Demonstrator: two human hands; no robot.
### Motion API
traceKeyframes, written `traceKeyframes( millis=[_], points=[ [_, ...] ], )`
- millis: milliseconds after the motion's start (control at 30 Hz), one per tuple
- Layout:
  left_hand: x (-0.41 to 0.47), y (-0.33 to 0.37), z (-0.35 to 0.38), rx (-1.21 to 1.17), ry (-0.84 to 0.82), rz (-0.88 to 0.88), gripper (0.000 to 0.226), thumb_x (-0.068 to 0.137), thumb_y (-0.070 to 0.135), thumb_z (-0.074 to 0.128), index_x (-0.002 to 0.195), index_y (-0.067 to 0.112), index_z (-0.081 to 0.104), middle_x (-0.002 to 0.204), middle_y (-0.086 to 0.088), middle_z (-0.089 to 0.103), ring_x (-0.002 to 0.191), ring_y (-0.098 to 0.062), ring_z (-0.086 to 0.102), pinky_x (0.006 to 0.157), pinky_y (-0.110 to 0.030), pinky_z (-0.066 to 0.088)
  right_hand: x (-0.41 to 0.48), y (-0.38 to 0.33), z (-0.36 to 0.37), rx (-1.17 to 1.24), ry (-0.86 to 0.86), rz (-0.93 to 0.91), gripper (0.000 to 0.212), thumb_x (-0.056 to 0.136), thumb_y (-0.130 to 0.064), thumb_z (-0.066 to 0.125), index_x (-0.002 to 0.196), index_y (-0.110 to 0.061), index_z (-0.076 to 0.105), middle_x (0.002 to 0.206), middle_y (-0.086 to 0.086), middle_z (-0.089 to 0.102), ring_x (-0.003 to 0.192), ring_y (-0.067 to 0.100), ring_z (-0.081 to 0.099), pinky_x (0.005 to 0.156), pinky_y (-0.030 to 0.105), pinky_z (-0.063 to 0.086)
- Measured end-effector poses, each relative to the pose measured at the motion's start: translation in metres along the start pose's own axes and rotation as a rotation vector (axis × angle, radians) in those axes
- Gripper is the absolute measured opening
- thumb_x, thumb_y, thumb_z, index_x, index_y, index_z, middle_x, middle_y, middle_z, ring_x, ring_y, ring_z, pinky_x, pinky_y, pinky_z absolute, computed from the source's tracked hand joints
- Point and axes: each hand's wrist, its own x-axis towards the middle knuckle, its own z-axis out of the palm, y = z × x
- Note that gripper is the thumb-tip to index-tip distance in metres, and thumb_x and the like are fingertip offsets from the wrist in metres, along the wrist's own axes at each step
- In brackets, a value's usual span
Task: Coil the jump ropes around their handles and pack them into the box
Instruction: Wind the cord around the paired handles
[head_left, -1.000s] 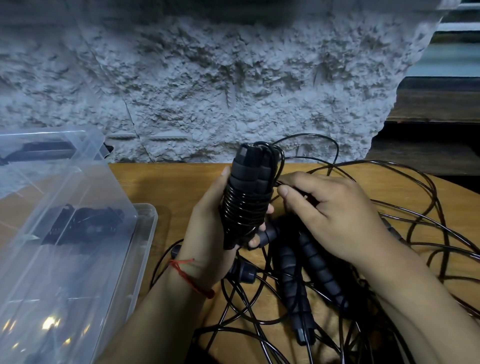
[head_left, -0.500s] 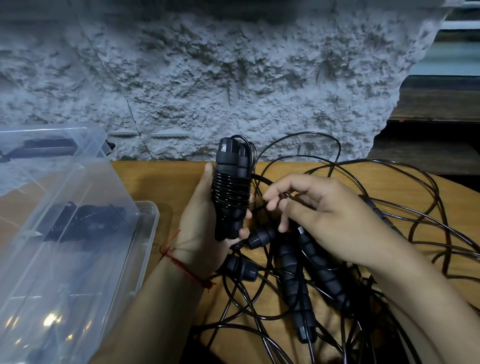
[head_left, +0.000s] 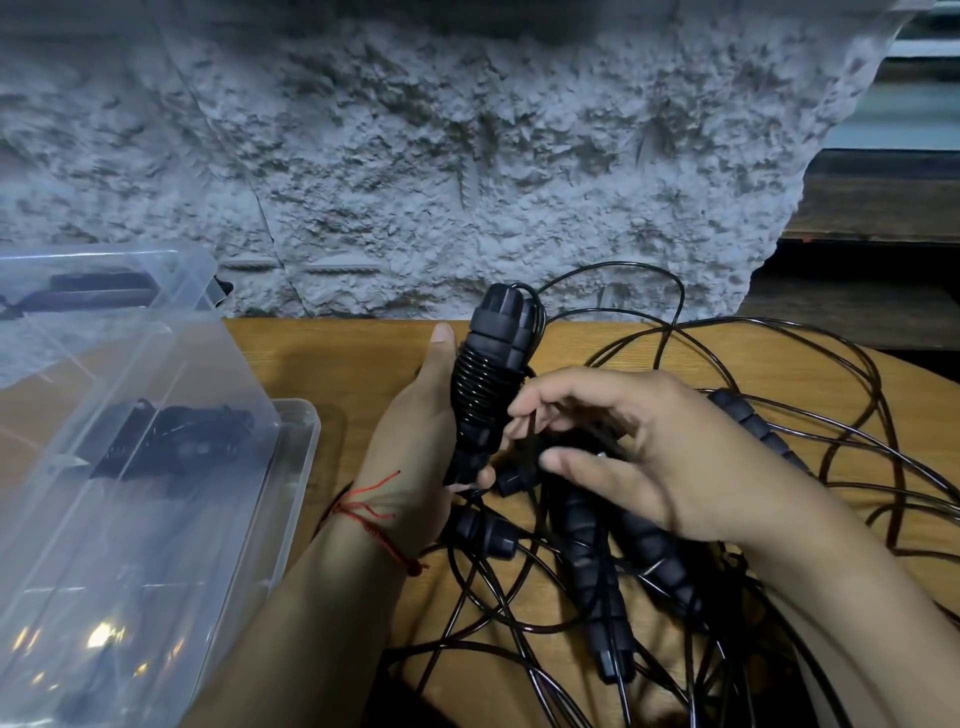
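Grips the paired black handles (head_left: 501, 325) upright in the left hand (head_left: 415, 441), thumb up along one side, fingers wrapped round the lower end, above the wooden table (head_left: 337, 358). Shows tight turns of cord (head_left: 485, 387) wound round their middle. Pinches the free run of that cord just beside the winding with the curled fingertips (head_left: 519, 408) of the right hand (head_left: 639, 452), thumb held a little apart below. Leaves loose handles (head_left: 587, 545) and tangled loops lying on the wood under and to the right of both hands. Has the clear box (head_left: 306, 447) at far left, coiled ropes (head_left: 176, 434) dark inside it. Wears a red thread (head_left: 374, 519) at the left wrist.
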Motion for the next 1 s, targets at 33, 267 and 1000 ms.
traceKeyframes(
  millis=[33,267,1000],
  points=[
    [-0.004,0.004,0.007,0.02,0.029,0.03,0.085,0.096,0.083,0.038,0.09,0.008,0.077,0.071,-0.017,0.066,0.047,-0.025,0.052,0.046,-0.027,0.041,-0.001,0.003,0.001,-0.037,0.029,0.04,0.024,0.093,-0.017,0.081,0.115,-0.025,0.074,0.104,-0.009,0.077,0.101,0.012,0.074,0.087,0.028,0.056],
    [-0.022,0.007,0.028,0.063,0.003,0.11,0.052,0.106,0.058,0.044,0.09,0.016,0.071,0.068,-0.007,0.059,0.044,-0.019,0.044,0.048,-0.025,0.031,0.0,-0.003,0.006,-0.286,0.285,-0.056,0.03,0.11,-0.032,0.053,0.086,-0.022,0.068,0.075,-0.006,0.066,0.079,0.018,0.067,0.068,0.043,0.05],
    [-0.03,-0.001,0.024,0.625,-0.069,0.606,0.058,0.075,0.035,0.096,0.118,0.03,0.058,0.112,0.01,0.068,0.105,-0.014,0.07,0.092,-0.03,0.057,0.004,0.033,0.004,-0.377,0.434,0.142,0.053,0.11,-0.053,0.036,0.089,-0.02,0.071,0.077,-0.007,0.065,0.075,0.011,0.064,0.069,0.04,0.05]
  ],
)
